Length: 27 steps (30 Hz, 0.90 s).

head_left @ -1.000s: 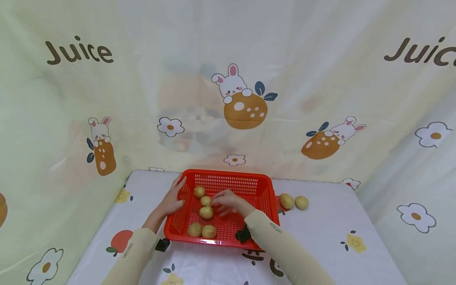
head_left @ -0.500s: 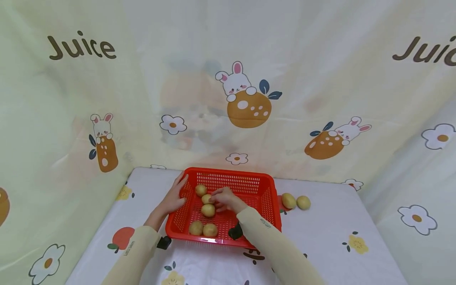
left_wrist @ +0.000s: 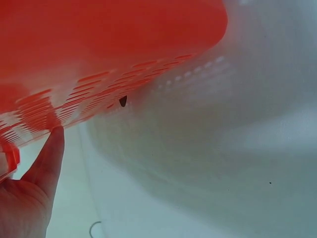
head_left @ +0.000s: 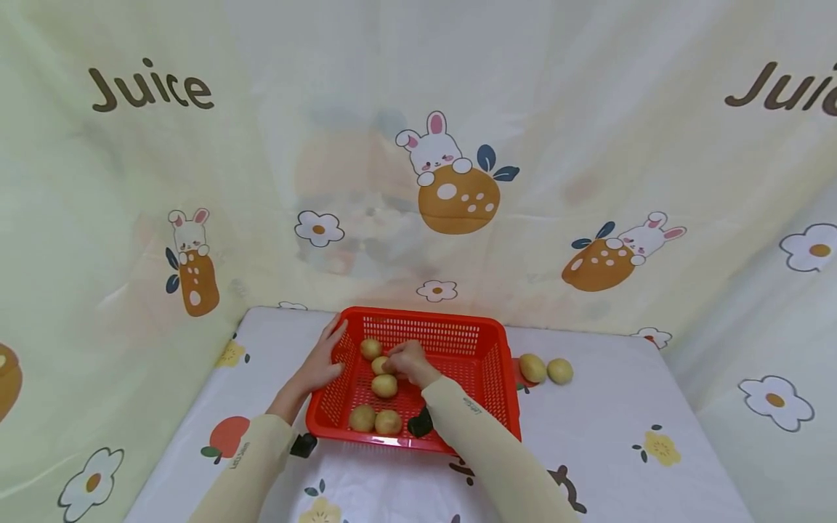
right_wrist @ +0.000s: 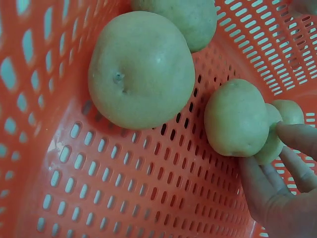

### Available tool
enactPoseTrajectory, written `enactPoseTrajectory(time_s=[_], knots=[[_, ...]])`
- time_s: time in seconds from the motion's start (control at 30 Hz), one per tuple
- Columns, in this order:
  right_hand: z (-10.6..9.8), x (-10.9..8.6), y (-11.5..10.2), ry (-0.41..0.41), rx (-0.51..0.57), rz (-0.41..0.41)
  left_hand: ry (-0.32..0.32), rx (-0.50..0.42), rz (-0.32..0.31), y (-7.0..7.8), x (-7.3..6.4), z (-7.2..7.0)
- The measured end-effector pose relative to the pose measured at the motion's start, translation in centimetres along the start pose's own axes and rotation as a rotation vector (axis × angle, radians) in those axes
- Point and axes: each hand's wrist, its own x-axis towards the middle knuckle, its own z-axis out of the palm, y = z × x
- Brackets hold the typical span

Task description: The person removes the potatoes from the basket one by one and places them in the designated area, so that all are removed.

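A: "Report hands."
B: "Left hand (head_left: 320, 363): laid against the left wall of the red basket (head_left: 509, 385), with fingers nearly straight; holding no potato. Right hand (head_left: 410, 361): curled, pinching the middle potato (right_wrist: 271, 141) with thumb and fingers."
A: "Location of that potato?"
B: "Inside the basket, left half, between the far potato (head_left: 371, 349) and the nearer potato (head_left: 384, 386)."
A: "Likely faults?"
B: "Possible slipping, owing to smooth, rounded skin. Possible rolling of the nearer potato, if nudged by the adjacent fingers. Possible sliding of the basket over the tablecloth (head_left: 588, 436), if pushed too hard from the left."
A: "Materials?"
B: "Basket: slotted, slightly glossy plastic, with rounded corners. Potatoes: pale yellow, round to oval. Tablecloth: printed, apparently smooth."
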Motion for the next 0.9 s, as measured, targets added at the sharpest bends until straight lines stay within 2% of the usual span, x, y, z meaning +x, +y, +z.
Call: enactPoseTrajectory(time_s=[0.2,0.57,0.73,0.9], knots=[[0.1,0.2,0.8,0.036,-0.016,-0.023,-0.004,-0.010,-0.005,-0.1,-0.2,0.5],[-0.4,-0.3,1.0,0.029,0.007,-0.041,-0.020,-0.008,-0.019,0.1,-0.3,0.9],[-1.3,-0.3,0.4,0.022,0.039,-0.082,-0.009,0.000,0.001,0.3,-0.1,0.6],[-2.9,-0.5,-0.6,0.007,0.056,-0.108,-0.001,0.006,-0.014,0.4,0.1,0.3]])
